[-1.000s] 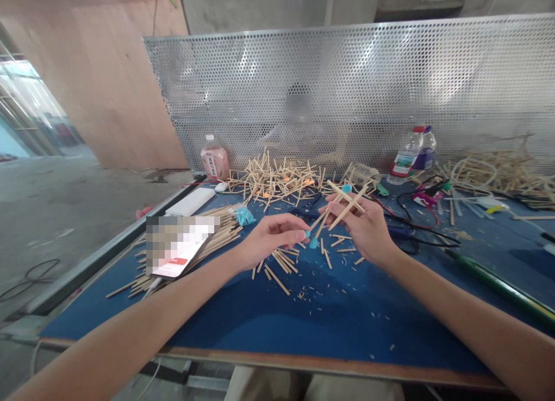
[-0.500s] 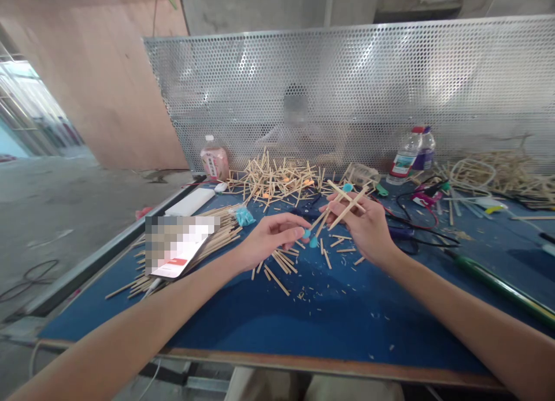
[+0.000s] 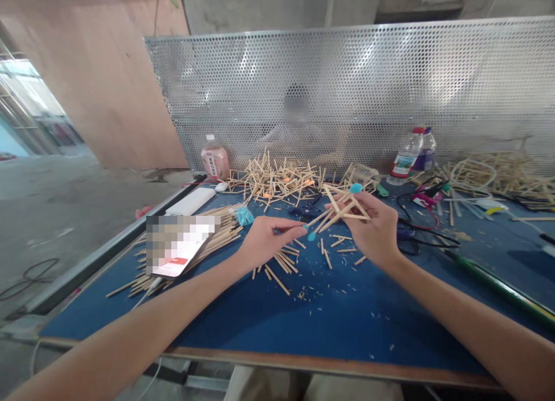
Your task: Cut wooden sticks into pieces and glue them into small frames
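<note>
My right hand (image 3: pixel 376 230) is closed on a small frame of thin wooden sticks (image 3: pixel 342 207) joined by blue clay balls, one ball (image 3: pixel 356 188) at its top. My left hand (image 3: pixel 264 239) pinches a single wooden stick (image 3: pixel 291 230) whose tip reaches a blue ball (image 3: pixel 311 236) at the frame's lower left corner. Both hands hover just above the blue table top (image 3: pixel 277 314). Short loose sticks (image 3: pixel 281 265) lie under my left hand.
A phone (image 3: pixel 180 245) rests on a bundle of long sticks at the left. A heap of stick pieces (image 3: pixel 277 181) lies in front of the perforated metal screen (image 3: pixel 347 88), with a person behind it. Bottles (image 3: pixel 214 158) (image 3: pixel 407 152), cables (image 3: pixel 422 210), a green rod (image 3: pixel 498 285) stand nearby.
My right hand has turned the stick frame and lifted it slightly to the right. My left hand has dropped a little and now holds a stick out toward the frame's lower ball.
</note>
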The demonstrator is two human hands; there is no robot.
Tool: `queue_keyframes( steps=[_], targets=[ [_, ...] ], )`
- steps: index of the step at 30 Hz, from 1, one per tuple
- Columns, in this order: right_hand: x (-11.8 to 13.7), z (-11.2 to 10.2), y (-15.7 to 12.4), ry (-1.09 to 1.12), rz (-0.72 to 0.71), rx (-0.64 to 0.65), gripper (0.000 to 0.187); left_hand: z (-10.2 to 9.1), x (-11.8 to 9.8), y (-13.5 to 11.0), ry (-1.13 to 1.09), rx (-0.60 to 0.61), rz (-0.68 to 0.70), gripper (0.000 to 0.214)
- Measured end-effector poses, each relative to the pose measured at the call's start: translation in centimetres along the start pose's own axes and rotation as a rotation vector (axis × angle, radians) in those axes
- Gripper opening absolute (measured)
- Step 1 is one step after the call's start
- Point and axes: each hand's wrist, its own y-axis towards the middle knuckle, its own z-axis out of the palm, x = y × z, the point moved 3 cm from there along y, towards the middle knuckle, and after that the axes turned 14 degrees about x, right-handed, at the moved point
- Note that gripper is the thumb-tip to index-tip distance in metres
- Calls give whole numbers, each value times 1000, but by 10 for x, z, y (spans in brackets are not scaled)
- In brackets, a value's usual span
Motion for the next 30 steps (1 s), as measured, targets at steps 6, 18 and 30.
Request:
queue_keyframes(
  steps=[6, 18, 30],
  targets=[
    [-2, -1, 4, 6, 37, -20, 15, 2, 2, 1, -198, 71, -7, 38],
    [1, 1, 3, -18, 63, -8, 17, 13, 13, 6, -602, 134, -91, 37],
    [-6, 2, 1, 65, 83, 31, 24, 14, 15, 6, -661, 176, -162, 30]
  ],
)
